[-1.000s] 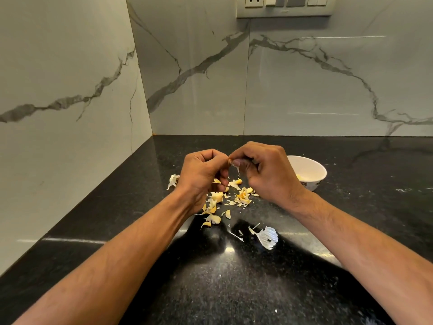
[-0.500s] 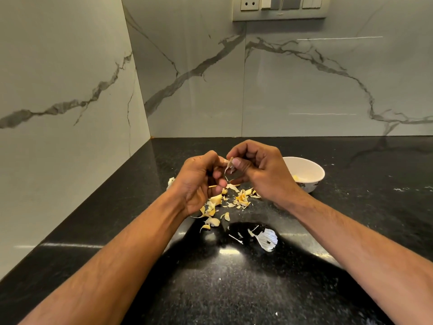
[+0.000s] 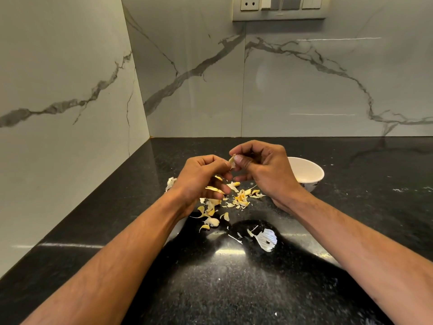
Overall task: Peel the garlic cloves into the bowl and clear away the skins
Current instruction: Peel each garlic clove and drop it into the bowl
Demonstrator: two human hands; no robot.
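Note:
Above the black countertop my left hand (image 3: 201, 177) and my right hand (image 3: 262, 170) meet, fingers curled. Between their thumbs and fingertips they pinch a small garlic clove (image 3: 232, 162) with a flap of pale skin sticking up; most of the clove is hidden. Below them lies a scatter of yellowish garlic skins (image 3: 234, 198). A white bowl (image 3: 311, 174) stands just right of my right hand, partly hidden by it, with something yellow inside.
A larger white papery skin (image 3: 267, 239) lies nearer me on the black countertop (image 3: 234, 289). A white piece of garlic (image 3: 170, 182) sits left of my left hand. Marble walls close the left side and the back; a switch panel (image 3: 278, 8) is high up.
Both hands have risen slightly and the right hand has pulled a flap of skin up from the clove. The view has tilted down a little.

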